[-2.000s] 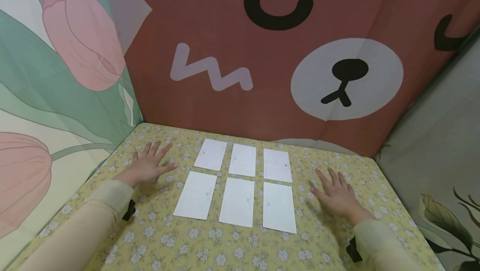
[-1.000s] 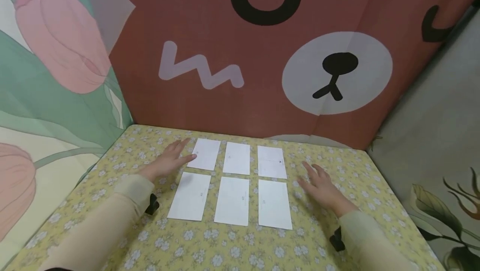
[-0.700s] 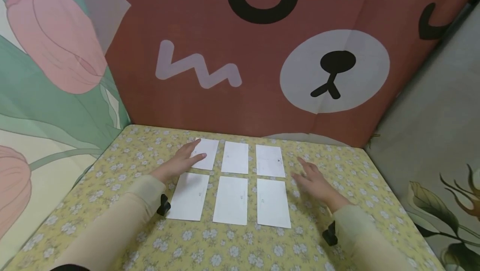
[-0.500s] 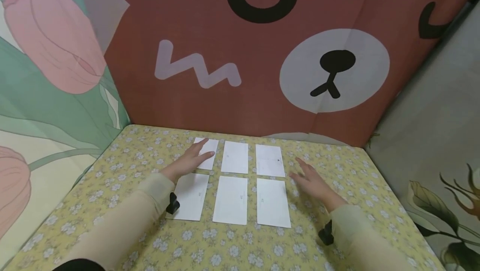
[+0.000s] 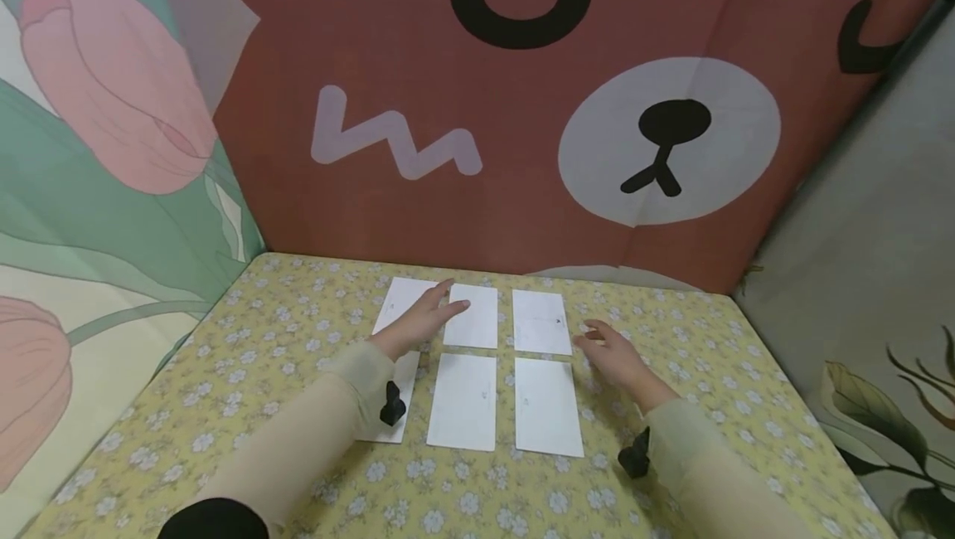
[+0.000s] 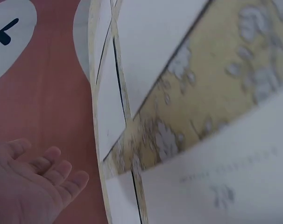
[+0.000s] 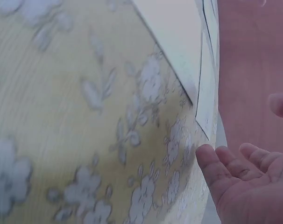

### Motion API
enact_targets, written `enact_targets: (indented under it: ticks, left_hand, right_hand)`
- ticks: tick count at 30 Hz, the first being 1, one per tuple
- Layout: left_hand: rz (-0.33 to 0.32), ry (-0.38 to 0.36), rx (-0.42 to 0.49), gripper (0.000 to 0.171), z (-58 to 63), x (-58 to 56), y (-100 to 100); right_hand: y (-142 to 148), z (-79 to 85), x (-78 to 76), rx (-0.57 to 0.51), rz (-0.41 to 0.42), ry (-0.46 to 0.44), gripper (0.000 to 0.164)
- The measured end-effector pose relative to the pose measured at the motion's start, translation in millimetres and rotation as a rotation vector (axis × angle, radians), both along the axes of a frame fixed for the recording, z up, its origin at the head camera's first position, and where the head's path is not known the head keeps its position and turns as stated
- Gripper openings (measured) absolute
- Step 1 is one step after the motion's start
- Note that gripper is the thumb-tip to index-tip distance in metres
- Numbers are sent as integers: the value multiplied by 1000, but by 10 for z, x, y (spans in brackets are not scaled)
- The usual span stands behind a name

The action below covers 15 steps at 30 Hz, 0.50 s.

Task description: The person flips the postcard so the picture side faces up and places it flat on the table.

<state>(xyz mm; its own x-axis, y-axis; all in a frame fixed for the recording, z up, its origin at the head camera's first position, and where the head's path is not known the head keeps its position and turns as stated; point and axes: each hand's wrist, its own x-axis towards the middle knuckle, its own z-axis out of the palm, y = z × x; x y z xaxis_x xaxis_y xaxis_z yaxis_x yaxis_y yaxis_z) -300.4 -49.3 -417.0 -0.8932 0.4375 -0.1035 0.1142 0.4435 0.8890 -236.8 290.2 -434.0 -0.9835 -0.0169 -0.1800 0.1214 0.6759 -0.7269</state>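
Observation:
White paper cards lie on the floral cloth in two rows of three. In the head view my left hand (image 5: 418,322) passes over the back left card (image 5: 398,297), its fingertips overlapping the back middle card (image 5: 481,325). That forearm and sleeve hide much of the front left card (image 5: 409,377). My right hand (image 5: 618,358) hovers beside the back right card (image 5: 539,323), fingers loosely bent near its right edge. Below lie the front middle card (image 5: 461,405) and front right card (image 5: 548,408). Both wrist views show fingers relaxed, with nothing held.
A yellow floral cloth (image 5: 477,497) covers the table. Behind it hangs a reddish-brown bear-print curtain (image 5: 418,216). Tulip-print fabric (image 5: 119,91) lines the left side, and a grey-green curtain with leaves (image 5: 858,257) the right. Black wrist mounts (image 5: 393,404) hang under the sleeves.
My left hand has moved right from the table's left side across the back left card to the back middle one. My right hand has drifted left toward the cards. The cards stay put.

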Motion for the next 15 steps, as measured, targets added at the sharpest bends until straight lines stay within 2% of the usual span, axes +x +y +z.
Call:
enact_targets:
  ticks: [5,9,12,15]
  left_hand:
    - [8,-60,65,78,-7,-22,149]
    - [19,-81,101,76,1,-51,284]
    - [38,-104,106,74,-32,-100,381]
    - [60,-160,143,71,-84,-142,465]
  right_hand:
    - [-25,-28,-57,-100,-62,-56,71]
    - [-32,-47,-87,-164,-106,-76,68]
    - [-37,-51,-112,-205,-144,-81,65]
    - [-45,-64,-133,-241,-160,-83,62]
